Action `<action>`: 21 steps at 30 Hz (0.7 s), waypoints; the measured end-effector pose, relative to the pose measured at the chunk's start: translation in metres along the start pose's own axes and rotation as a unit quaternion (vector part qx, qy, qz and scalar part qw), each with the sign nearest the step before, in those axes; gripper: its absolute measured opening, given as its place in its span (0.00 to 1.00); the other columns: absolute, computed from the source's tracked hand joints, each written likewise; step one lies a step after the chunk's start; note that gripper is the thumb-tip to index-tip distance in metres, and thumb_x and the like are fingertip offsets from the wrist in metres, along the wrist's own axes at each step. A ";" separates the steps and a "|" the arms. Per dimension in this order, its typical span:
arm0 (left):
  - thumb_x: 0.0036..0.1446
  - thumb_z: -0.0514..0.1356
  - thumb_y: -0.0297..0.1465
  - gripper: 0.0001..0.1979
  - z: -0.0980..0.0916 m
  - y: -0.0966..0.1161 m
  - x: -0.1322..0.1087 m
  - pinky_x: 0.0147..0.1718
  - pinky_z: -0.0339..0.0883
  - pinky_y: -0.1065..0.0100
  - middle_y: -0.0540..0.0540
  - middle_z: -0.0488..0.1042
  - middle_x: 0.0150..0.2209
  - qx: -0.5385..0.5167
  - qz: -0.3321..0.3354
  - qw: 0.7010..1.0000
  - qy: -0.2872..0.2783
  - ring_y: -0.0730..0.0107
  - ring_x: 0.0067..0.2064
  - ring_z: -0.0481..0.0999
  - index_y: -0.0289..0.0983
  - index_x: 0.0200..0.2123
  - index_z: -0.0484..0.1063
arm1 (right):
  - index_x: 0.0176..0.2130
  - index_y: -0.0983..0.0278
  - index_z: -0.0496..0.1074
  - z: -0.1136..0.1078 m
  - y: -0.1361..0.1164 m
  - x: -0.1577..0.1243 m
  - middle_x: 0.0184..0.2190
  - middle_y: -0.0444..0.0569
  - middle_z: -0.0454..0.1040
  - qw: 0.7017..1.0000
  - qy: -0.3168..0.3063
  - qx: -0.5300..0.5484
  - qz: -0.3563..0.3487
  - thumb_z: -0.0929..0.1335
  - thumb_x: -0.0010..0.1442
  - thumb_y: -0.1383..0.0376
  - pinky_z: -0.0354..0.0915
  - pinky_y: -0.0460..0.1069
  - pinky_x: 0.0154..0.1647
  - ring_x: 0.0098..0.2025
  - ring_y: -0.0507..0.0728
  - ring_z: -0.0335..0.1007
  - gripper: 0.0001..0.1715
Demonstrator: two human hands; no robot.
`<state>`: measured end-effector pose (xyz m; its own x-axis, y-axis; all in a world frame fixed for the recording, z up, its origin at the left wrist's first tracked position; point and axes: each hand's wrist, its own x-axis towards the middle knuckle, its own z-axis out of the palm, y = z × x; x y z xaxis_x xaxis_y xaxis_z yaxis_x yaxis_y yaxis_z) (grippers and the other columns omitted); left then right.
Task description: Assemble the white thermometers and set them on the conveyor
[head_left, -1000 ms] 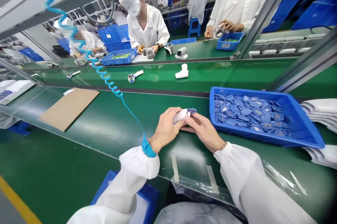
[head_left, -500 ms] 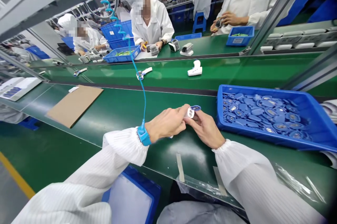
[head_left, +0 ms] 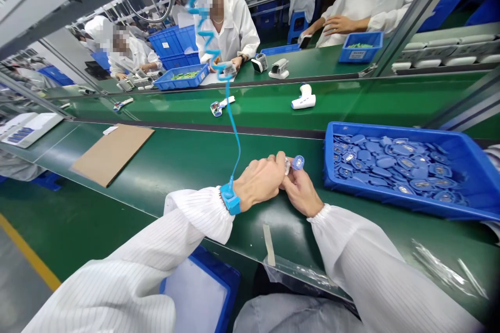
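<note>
Fig.: L hand (head_left: 258,182), fingers curled, holds small clear plastic piece (head_left: 287,166) against R hand (head_left: 300,196), whose fingertips pinch small blue-rimmed oval part (head_left: 298,162), both just above green conveyor belt (head_left: 187,166), blue plastic tray of like oval parts (head_left: 394,131) kept within easy reach on R, blue coiled-cord wrist strap (head_left: 230,199) on L wrist, prob. for static grounding.

Fingers (head_left: 275,162) hide most of the white piece (head_left: 287,166).

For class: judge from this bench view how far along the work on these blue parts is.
Done-looking: a white handheld device and a white piece with a blue head lie on the farther belt. In hand: the left hand pinches a pale piece, the right hand a small blue part. Remaining: the blue tray holds many blue parts.
</note>
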<state>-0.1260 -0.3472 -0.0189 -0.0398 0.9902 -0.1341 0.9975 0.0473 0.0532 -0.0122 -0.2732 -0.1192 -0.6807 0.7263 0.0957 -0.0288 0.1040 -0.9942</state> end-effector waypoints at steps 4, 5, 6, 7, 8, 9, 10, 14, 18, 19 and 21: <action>0.64 0.51 0.22 0.13 0.012 0.005 0.010 0.38 0.73 0.57 0.33 0.76 0.44 0.017 -0.024 0.999 0.019 0.49 0.43 0.81 0.30 0.51 0.62 | 0.49 0.60 0.67 0.016 0.003 0.003 0.42 0.49 0.75 0.995 0.090 0.009 0.031 0.68 0.60 0.50 0.67 0.56 0.50 0.45 0.59 0.71 0.23; 0.65 0.49 0.22 0.12 0.015 0.005 0.013 0.38 0.73 0.56 0.32 0.75 0.44 0.016 -0.026 0.999 0.022 0.48 0.44 0.81 0.29 0.50 0.62 | 0.49 0.60 0.67 0.021 0.006 0.003 0.43 0.50 0.75 0.993 0.112 0.015 0.041 0.67 0.61 0.49 0.66 0.57 0.53 0.46 0.60 0.70 0.23; 0.66 0.48 0.21 0.11 0.017 0.004 0.015 0.39 0.73 0.56 0.31 0.75 0.45 0.015 -0.026 0.999 0.021 0.47 0.45 0.81 0.29 0.50 0.63 | 0.49 0.60 0.66 0.026 0.008 0.004 0.44 0.50 0.75 0.990 0.132 0.024 0.052 0.66 0.61 0.49 0.65 0.58 0.54 0.48 0.60 0.70 0.22; 0.66 0.48 0.21 0.11 0.018 0.002 0.016 0.39 0.73 0.55 0.31 0.76 0.45 0.011 -0.022 1.000 0.019 0.46 0.45 0.80 0.28 0.49 0.63 | 0.49 0.60 0.66 0.030 0.011 0.003 0.45 0.50 0.74 0.987 0.146 0.034 0.062 0.66 0.62 0.48 0.65 0.59 0.56 0.49 0.60 0.70 0.22; 0.65 0.49 0.22 0.10 0.019 -0.001 0.016 0.39 0.73 0.55 0.31 0.76 0.45 0.006 -0.017 1.000 0.017 0.46 0.45 0.80 0.28 0.49 0.64 | 0.49 0.59 0.65 0.033 0.013 0.003 0.45 0.50 0.73 0.985 0.152 0.048 0.071 0.65 0.62 0.48 0.66 0.59 0.56 0.49 0.60 0.70 0.22; 0.65 0.51 0.22 0.10 0.019 -0.005 0.015 0.40 0.73 0.55 0.31 0.76 0.44 0.000 -0.009 1.000 0.013 0.46 0.45 0.80 0.29 0.48 0.65 | 0.49 0.59 0.64 0.035 0.014 0.001 0.45 0.50 0.73 0.983 0.149 0.066 0.079 0.65 0.61 0.49 0.67 0.59 0.55 0.49 0.60 0.71 0.22; 0.65 0.53 0.23 0.10 0.019 -0.010 0.013 0.40 0.73 0.56 0.33 0.77 0.44 -0.006 0.003 1.000 0.007 0.49 0.45 0.80 0.30 0.48 0.65 | 0.49 0.58 0.64 0.036 0.013 -0.001 0.46 0.49 0.73 0.983 0.140 0.086 0.086 0.66 0.61 0.49 0.69 0.59 0.53 0.48 0.59 0.72 0.22; 0.70 0.53 0.30 0.15 0.020 -0.028 -0.003 0.49 0.72 0.62 0.39 0.76 0.52 -0.121 0.068 0.990 0.034 0.59 0.51 0.78 0.36 0.57 0.63 | 0.53 0.56 0.60 0.024 0.000 -0.015 0.47 0.46 0.72 0.978 0.082 0.165 0.101 0.67 0.59 0.51 0.74 0.57 0.51 0.48 0.57 0.75 0.26; 0.74 0.46 0.35 0.18 0.024 -0.025 -0.019 0.54 0.68 0.61 0.41 0.74 0.56 -0.233 0.072 0.966 0.088 0.61 0.55 0.75 0.39 0.61 0.62 | 0.53 0.56 0.63 0.009 -0.021 -0.029 0.46 0.44 0.73 0.974 0.038 0.187 0.118 0.69 0.59 0.56 0.75 0.57 0.53 0.47 0.56 0.76 0.23; 0.74 0.45 0.36 0.18 0.024 -0.022 -0.021 0.54 0.68 0.62 0.42 0.74 0.55 -0.236 0.068 0.966 0.081 0.61 0.54 0.75 0.39 0.61 0.63 | 0.52 0.57 0.64 0.007 -0.025 -0.031 0.46 0.44 0.74 0.974 0.034 0.187 0.125 0.68 0.60 0.58 0.76 0.57 0.52 0.45 0.56 0.77 0.21; 0.74 0.44 0.37 0.18 0.023 -0.017 -0.024 0.52 0.69 0.62 0.42 0.75 0.52 -0.234 0.057 0.969 0.056 0.61 0.52 0.75 0.40 0.60 0.64 | 0.50 0.58 0.65 0.004 -0.030 -0.035 0.43 0.44 0.74 0.973 0.034 0.183 0.138 0.67 0.59 0.61 0.77 0.57 0.50 0.43 0.56 0.78 0.19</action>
<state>-0.1407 -0.3751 -0.0392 0.0372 0.9993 0.0068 0.8611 -0.0355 0.5072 0.0095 -0.3042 -0.0925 -0.6506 0.7362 -0.1865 -0.1188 -0.3413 -0.9324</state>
